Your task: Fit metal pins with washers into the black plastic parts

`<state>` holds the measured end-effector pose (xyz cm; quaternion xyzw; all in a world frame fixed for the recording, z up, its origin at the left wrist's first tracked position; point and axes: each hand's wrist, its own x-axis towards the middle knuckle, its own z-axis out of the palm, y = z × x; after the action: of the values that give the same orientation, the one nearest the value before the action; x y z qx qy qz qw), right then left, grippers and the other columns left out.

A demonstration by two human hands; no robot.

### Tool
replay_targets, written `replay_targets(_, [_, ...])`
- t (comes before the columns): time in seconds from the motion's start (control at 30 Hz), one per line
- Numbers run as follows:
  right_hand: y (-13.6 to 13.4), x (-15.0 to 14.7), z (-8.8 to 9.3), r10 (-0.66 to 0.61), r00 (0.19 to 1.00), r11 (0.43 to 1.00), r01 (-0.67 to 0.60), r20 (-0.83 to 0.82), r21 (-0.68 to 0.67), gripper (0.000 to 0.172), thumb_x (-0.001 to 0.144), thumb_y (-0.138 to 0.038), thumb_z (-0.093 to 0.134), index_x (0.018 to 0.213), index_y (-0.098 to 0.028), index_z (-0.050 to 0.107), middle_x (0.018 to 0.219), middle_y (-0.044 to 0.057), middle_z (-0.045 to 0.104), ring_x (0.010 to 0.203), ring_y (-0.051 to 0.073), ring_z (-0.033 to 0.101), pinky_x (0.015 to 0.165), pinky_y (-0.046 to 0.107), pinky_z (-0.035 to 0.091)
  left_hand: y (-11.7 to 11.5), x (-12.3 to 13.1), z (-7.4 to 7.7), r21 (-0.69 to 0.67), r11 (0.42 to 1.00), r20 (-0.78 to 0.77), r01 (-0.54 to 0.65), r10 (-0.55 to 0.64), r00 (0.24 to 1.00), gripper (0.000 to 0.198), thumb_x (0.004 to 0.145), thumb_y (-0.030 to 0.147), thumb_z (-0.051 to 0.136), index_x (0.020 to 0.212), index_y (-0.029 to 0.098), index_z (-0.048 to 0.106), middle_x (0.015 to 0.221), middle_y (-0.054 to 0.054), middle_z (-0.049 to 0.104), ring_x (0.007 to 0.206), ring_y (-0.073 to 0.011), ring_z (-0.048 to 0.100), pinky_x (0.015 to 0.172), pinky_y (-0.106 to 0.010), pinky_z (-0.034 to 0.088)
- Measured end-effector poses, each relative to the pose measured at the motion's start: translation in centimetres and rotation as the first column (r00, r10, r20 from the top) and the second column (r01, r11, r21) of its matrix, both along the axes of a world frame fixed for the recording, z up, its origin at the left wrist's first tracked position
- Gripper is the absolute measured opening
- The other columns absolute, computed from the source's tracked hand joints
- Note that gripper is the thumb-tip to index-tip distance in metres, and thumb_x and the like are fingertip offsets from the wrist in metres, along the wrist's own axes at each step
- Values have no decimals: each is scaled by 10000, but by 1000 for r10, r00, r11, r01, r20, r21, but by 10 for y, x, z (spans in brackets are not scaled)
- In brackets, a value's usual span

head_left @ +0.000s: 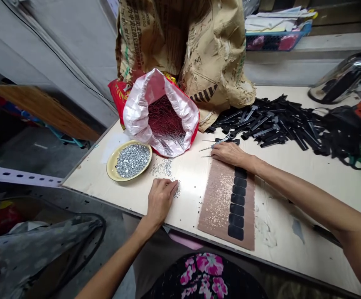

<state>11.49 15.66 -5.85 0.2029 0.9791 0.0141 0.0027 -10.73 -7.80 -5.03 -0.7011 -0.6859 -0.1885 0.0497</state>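
My left hand [162,196] is at the table's front left, thumb and fingertips pinched beside scattered small metal pieces [164,166]; what lies between the fingertips is too small to make out. Farther right, my right hand [228,153] has its fingers closed at the top of a brown board [214,199], by thin metal pins [207,148] and a metal tool [227,138]. I cannot make out exactly what it grips. Black rounded squares [237,207] form a column on the board, with pale specks beside them. A yellow bowl [130,161] holds small metal parts.
Behind the bowl, an open red-and-white bag [133,110] holds many thin pins. Brown paper sacks [217,54] stand at the back. Black clip-like parts [270,124] are heaped at the back right, near a glass kettle [339,79]. The table [105,195] ends at the front.
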Motion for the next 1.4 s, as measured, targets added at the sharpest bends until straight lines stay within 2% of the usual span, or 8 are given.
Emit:
replay_targets(0.23, [-15, 2, 13, -145, 907, 987, 107, -396, -117, 232, 926, -200, 397, 1029, -156, 601, 965, 77, 591, 836, 159, 539, 683, 256, 392, 22, 0, -3, -87, 996, -31, -15, 12, 999, 209, 885, 256, 499, 846, 210, 700, 767, -83, 605, 767, -231, 463, 662, -355, 394])
replay_targets(0.37, [-53, 4, 36, -248, 768, 960, 115, -591, -254, 216, 892, -189, 446, 1002, -167, 631, 949, 61, 592, 805, 153, 555, 705, 274, 441, 27, 1, 3, -92, 995, 349, -45, 75, 934, 169, 841, 306, 562, 794, 207, 690, 774, -75, 627, 803, -234, 507, 716, -364, 407])
replay_targets(0.43, [-78, 3, 46, -278, 741, 945, 99, -611, -310, 208, 905, -209, 456, 990, -164, 641, 926, 53, 599, 786, 144, 558, 675, 263, 449, 31, 5, 10, -164, 984, 701, -75, 170, 693, 171, 789, 355, 625, 793, 195, 687, 760, -53, 641, 742, -197, 535, 684, -328, 428])
replay_targets(0.57, [-119, 3, 58, -244, 769, 958, 94, -591, -272, 230, 941, -276, 447, 964, -176, 654, 920, 48, 612, 805, 136, 557, 664, 244, 433, 42, 25, 29, -335, 940, 931, 61, 341, -129, 294, 635, 371, 774, 790, 141, 675, 699, -21, 634, 593, -103, 539, 581, -238, 451])
replay_targets(0.67, [-131, 8, 61, -235, 793, 971, 165, -562, -173, 248, 953, -302, 429, 937, -196, 653, 938, 47, 616, 833, 142, 551, 634, 243, 394, 47, 43, 40, -316, 940, 865, 132, 343, -366, 336, 545, 303, 841, 774, 123, 673, 685, -17, 639, 603, -85, 564, 590, -209, 481])
replay_targets(1.07, [-145, 35, 72, -237, 821, 932, 344, -519, 118, 186, 933, -177, 442, 855, -207, 608, 880, 16, 626, 785, 147, 506, 598, 289, 298, 52, 79, 47, -234, 966, 914, 113, 258, -312, 303, 582, 271, 825, 805, 116, 690, 718, -17, 675, 601, -72, 599, 635, -202, 503])
replay_targets(1.23, [-148, 42, 70, -322, 780, 921, 390, -536, 15, 160, 937, -232, 447, 900, -187, 595, 890, 26, 616, 773, 127, 532, 572, 275, 294, 55, 87, 50, -184, 980, 973, 69, 192, -131, 276, 611, 279, 800, 805, 114, 694, 683, -9, 667, 583, -86, 594, 634, -229, 494])
replay_targets(1.4, [-149, 47, 60, -320, 762, 910, 412, -563, 40, 176, 951, -250, 429, 922, -208, 598, 885, 16, 619, 779, 132, 522, 603, 279, 294, 59, 94, 46, -231, 964, 957, 135, 250, -149, 323, 601, 293, 805, 848, 112, 702, 720, -30, 687, 593, -85, 596, 645, -235, 497])
